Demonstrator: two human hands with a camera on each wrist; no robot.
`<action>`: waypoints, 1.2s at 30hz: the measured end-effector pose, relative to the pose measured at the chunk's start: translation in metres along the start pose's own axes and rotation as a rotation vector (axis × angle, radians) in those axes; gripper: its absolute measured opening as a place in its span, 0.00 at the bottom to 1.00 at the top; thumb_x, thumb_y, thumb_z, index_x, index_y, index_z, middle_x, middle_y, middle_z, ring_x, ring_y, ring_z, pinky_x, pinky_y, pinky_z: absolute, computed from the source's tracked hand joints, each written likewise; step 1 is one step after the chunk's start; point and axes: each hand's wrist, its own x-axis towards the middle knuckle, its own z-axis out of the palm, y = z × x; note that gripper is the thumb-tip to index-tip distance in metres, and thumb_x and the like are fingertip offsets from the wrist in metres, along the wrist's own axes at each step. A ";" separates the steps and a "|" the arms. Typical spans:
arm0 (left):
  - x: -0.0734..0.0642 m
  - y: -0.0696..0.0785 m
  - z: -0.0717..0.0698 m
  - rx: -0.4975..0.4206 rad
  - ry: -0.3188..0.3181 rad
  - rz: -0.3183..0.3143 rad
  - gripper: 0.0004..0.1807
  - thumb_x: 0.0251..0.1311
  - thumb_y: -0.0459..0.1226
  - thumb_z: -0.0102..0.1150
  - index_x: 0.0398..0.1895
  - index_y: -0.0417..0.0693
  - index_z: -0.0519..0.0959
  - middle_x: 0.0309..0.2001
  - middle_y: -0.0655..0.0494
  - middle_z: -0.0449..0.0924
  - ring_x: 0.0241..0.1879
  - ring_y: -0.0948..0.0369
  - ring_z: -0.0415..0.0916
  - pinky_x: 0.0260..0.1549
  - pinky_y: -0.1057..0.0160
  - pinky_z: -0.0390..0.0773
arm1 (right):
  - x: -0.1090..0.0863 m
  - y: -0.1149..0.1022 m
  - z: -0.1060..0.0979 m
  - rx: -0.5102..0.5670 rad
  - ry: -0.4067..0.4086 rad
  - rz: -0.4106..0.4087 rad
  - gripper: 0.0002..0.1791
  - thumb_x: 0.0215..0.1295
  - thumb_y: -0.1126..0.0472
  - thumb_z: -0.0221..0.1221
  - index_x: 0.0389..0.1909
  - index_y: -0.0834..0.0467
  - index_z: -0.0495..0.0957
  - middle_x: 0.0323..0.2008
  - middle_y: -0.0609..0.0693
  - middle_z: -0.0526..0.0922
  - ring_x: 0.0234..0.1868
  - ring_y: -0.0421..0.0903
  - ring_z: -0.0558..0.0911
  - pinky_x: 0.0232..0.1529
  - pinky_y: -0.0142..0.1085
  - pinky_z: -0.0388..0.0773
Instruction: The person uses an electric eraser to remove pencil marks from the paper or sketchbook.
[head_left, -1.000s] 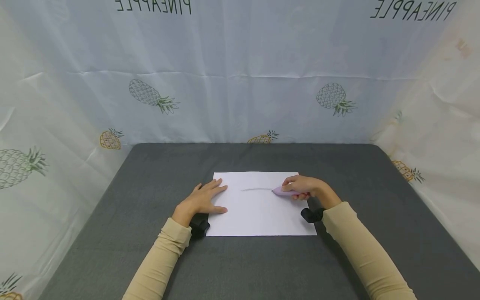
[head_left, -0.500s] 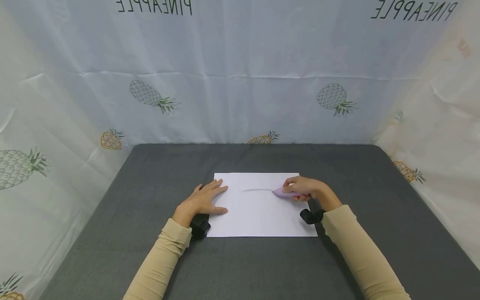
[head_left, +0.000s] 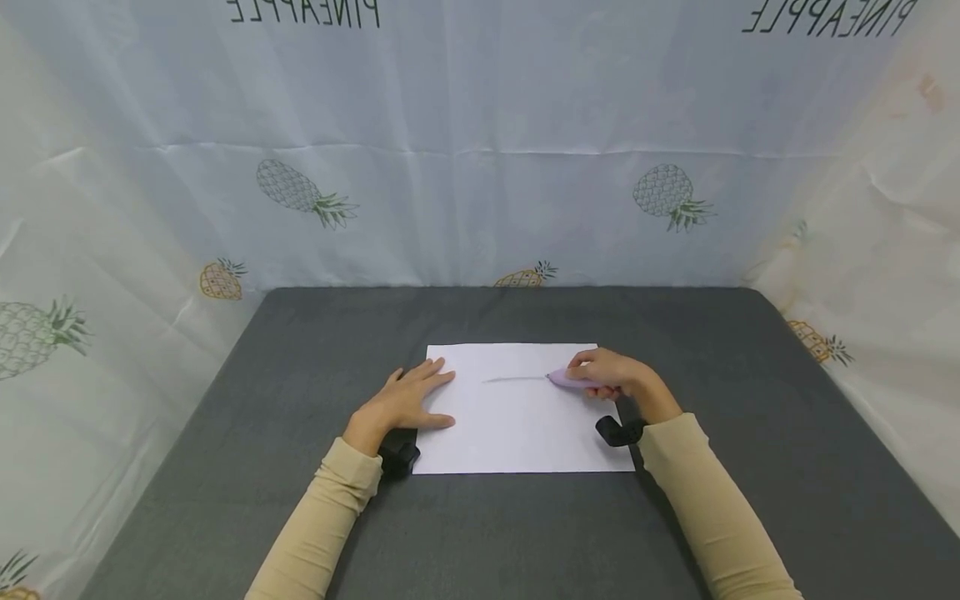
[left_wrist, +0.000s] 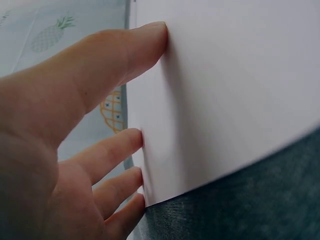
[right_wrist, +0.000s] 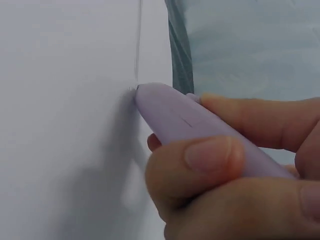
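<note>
A white sheet of paper [head_left: 517,425] lies on the dark grey table. My left hand [head_left: 408,396] rests on its left side, fingers spread and fingertips on the paper. My right hand [head_left: 607,372] grips a thick lilac utility knife [right_wrist: 185,120] with a rounded nose, tilted down to the left. Its small dark tip meets the paper at the right end of a thin grey line [head_left: 513,379]. Up close, the right wrist view shows the line [right_wrist: 138,45] as a narrow double streak running from the tip. My fingers hide the rear of the knife.
The grey tabletop [head_left: 480,533] extends around the sheet on all sides. Behind it hangs a pale curtain [head_left: 465,208] printed with pineapples. Black wrist cameras, such as the right one [head_left: 619,431], sit low beside the paper's edges.
The knife's tip has shifted very slightly to the right, and the right forearm has moved a little inward. My left hand stays in place on the paper.
</note>
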 end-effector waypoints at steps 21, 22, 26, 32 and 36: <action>-0.001 0.000 -0.002 0.005 -0.006 0.000 0.44 0.55 0.55 0.64 0.73 0.53 0.60 0.78 0.49 0.48 0.78 0.48 0.44 0.73 0.34 0.41 | -0.002 0.004 0.003 0.063 0.026 -0.056 0.22 0.72 0.53 0.49 0.59 0.62 0.67 0.16 0.45 0.71 0.13 0.37 0.60 0.16 0.27 0.57; -0.002 0.000 -0.002 0.008 -0.005 0.001 0.44 0.54 0.55 0.64 0.73 0.54 0.60 0.78 0.49 0.48 0.78 0.48 0.44 0.73 0.34 0.41 | -0.003 0.005 0.003 0.061 0.023 -0.065 0.22 0.73 0.53 0.48 0.59 0.62 0.67 0.16 0.45 0.72 0.13 0.37 0.60 0.16 0.27 0.57; -0.002 0.000 -0.002 0.015 0.003 0.011 0.44 0.55 0.55 0.63 0.73 0.53 0.60 0.78 0.48 0.48 0.78 0.47 0.45 0.72 0.33 0.41 | -0.005 0.004 0.001 0.063 0.026 -0.089 0.23 0.73 0.54 0.47 0.62 0.63 0.65 0.18 0.45 0.74 0.13 0.36 0.61 0.16 0.27 0.58; -0.002 0.000 -0.004 0.005 0.004 0.015 0.44 0.55 0.55 0.63 0.73 0.52 0.60 0.78 0.47 0.48 0.78 0.47 0.45 0.72 0.32 0.41 | -0.008 0.005 -0.003 0.052 0.024 -0.078 0.26 0.72 0.56 0.49 0.65 0.65 0.64 0.19 0.45 0.76 0.14 0.37 0.62 0.17 0.27 0.60; -0.001 0.001 -0.002 0.010 -0.003 0.013 0.44 0.55 0.55 0.64 0.73 0.52 0.60 0.78 0.47 0.48 0.78 0.47 0.45 0.72 0.32 0.41 | -0.010 0.007 -0.002 0.050 0.040 -0.080 0.24 0.71 0.56 0.51 0.64 0.63 0.66 0.18 0.44 0.78 0.13 0.37 0.62 0.17 0.27 0.60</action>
